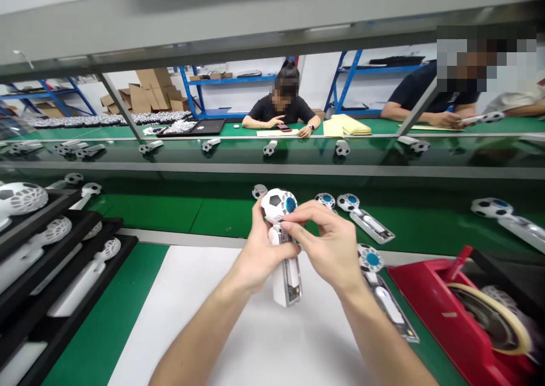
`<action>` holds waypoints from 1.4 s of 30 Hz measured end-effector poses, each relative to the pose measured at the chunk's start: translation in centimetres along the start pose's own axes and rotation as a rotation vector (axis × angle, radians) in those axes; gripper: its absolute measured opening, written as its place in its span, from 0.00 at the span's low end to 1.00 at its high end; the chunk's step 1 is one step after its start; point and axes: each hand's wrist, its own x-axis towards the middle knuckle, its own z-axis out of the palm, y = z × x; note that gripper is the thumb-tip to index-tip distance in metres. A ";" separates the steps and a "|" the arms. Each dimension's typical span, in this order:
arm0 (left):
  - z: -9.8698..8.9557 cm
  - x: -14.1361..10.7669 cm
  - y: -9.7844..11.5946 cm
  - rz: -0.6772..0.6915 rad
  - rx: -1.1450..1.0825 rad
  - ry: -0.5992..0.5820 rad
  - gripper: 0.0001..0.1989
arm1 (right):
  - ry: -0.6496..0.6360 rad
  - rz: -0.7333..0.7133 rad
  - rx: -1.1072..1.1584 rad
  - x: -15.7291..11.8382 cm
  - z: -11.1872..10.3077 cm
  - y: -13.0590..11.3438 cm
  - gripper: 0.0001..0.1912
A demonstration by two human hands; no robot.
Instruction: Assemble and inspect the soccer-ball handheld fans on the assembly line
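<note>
Above the white sheet (187,318), a white device with a black-and-white football-patterned head (277,205) is held upright. My left hand (261,258) is wrapped round its handle, the thumb lying across the front. The fingertips of my right hand (326,238) are pinched together at the neck just under the ball head; whether they hold a small part there is hidden. A blue disc shows on the right side of the head. The handle's lower end has a clear cover with a circuit visible inside. Another such device (385,301) lies right of my right forearm.
Black trays (63,335) with similar devices are stacked at left. A red tape dispenser (451,318) stands at right. More devices (370,224) lie beyond my hands and along the far line (270,147). Two people (281,105) (443,91) sit opposite; part of another shows at far right.
</note>
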 end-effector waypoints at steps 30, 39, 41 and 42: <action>-0.3 0.5 -0.4 0.107 -0.031 -0.029 0.46 | -0.209 0.093 0.100 -0.3 1.3 3.9 0.29; 0.1 0.8 -1.9 0.303 0.231 0.100 0.43 | -0.256 0.018 -0.052 -0.5 1.3 3.5 0.30; 0.1 0.6 -1.8 0.301 0.280 0.086 0.42 | -0.233 0.015 -0.054 -0.6 1.5 3.3 0.28; 0.1 0.5 -1.8 0.300 0.303 0.080 0.42 | -0.218 0.012 -0.054 -0.6 1.5 3.2 0.27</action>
